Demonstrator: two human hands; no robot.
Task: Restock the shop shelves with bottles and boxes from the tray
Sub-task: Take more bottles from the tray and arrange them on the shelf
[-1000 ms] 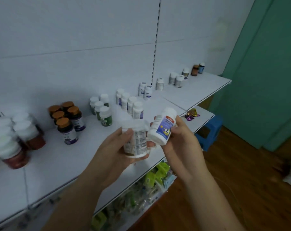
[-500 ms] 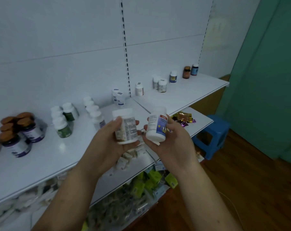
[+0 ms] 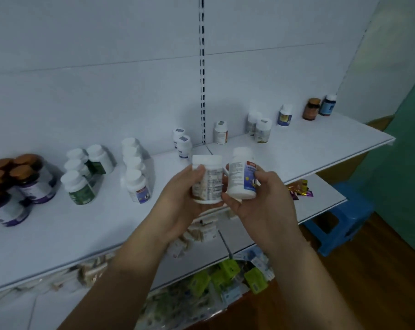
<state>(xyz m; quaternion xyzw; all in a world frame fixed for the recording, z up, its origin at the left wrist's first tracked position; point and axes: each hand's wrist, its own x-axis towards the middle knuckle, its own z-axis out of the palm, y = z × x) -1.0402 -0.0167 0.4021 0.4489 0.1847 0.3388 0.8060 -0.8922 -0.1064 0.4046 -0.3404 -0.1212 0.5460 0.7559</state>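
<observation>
Both bottles have drawn close together and stand nearly upright, where the right one leaned a second ago. The left hand (image 3: pixel 185 198) curls round the fine-print bottle (image 3: pixel 208 179), thumb near its cap. The right hand (image 3: pixel 261 206) wraps the blue-label bottle (image 3: pixel 243 175), fingers round its back. The two bottles sit side by side, almost touching, over the front edge of the shelf (image 3: pixel 82 229). Their labels face the camera, probably so they can be read and sorted. Beyond and left of the hands, the white-capped row (image 3: pixel 136 177) carries a similar blue label, a likely home for the right hand's bottle. Beyond the right hand stands a paler pair (image 3: pixel 261 128) that may match the other. No tray is in view.
</observation>
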